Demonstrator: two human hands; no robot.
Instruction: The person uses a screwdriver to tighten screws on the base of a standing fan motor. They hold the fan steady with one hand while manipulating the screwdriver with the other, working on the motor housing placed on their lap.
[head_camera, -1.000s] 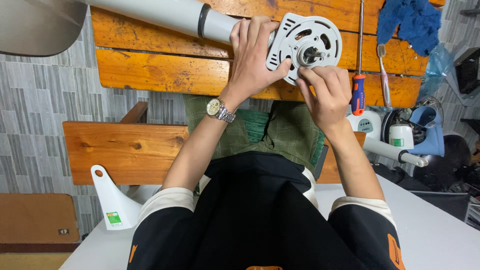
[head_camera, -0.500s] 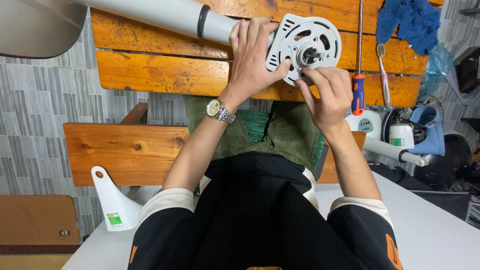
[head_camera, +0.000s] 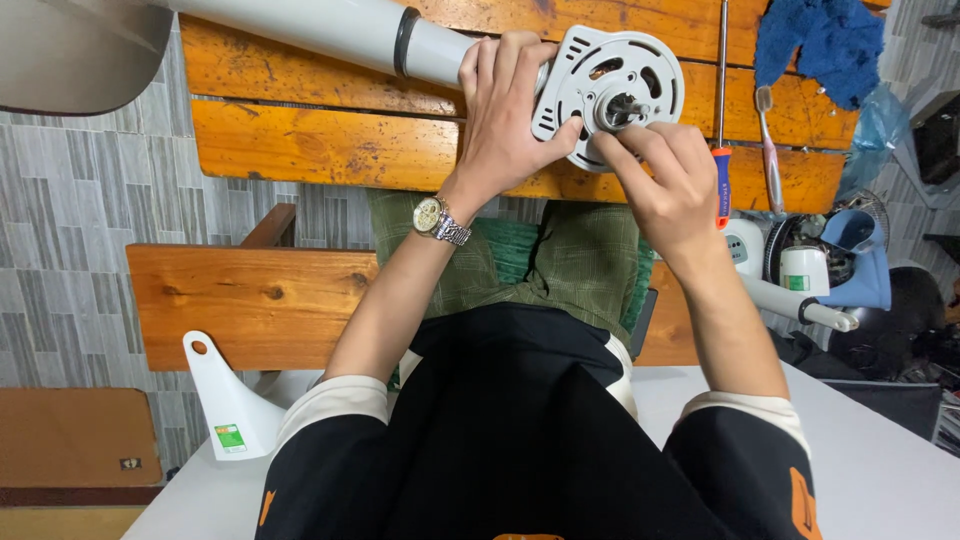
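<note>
Round grey motor plate (head_camera: 610, 92) gripped at its edge by left hand (head_camera: 505, 115); right hand (head_camera: 665, 185) pinches near its central shaft (head_camera: 625, 108)

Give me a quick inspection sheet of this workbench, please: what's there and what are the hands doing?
Surface: orange wooden slat table.
Job's things: round grey fan motor plate with central shaft, on a white tube.
Clutter: screwdriver, toothbrush, blue cloth.
Grippers: left hand grips the plate's rim; right hand fingers at the shaft.
Cables: nothing seen.
Surroundings: wooden bench, white plastic fan parts, tiled floor.
</note>
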